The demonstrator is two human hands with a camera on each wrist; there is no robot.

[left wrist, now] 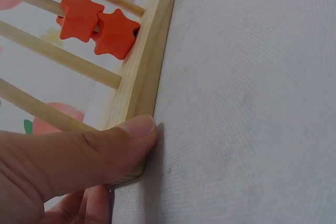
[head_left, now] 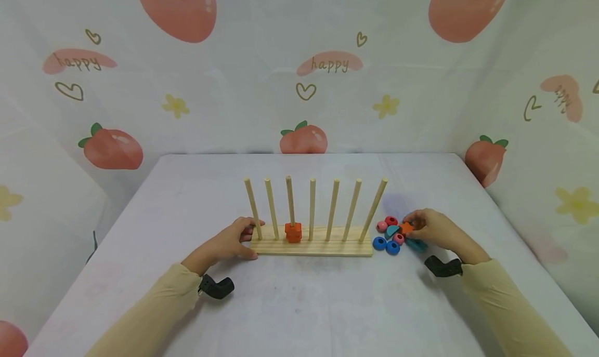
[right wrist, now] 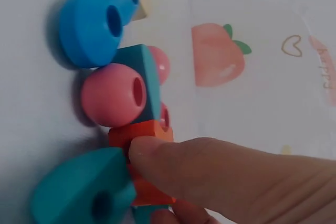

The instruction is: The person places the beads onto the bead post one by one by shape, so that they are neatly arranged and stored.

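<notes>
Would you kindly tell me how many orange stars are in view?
3. The lower star sits on the third peg from the left, the upper star above it; the right hand pinches the last star right of the rack. More may hide behind that hand.

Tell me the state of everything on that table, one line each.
Peg rack: upright on the table
Third peg from left: threaded with two orange stars
Other six pegs: bare
Left hand: gripping the rack's left end
Right hand: pinching another orange star
Blue beads: unthreaded
Pink beads: unthreaded
Red bead: unthreaded
Teal pieces: unthreaded
</notes>
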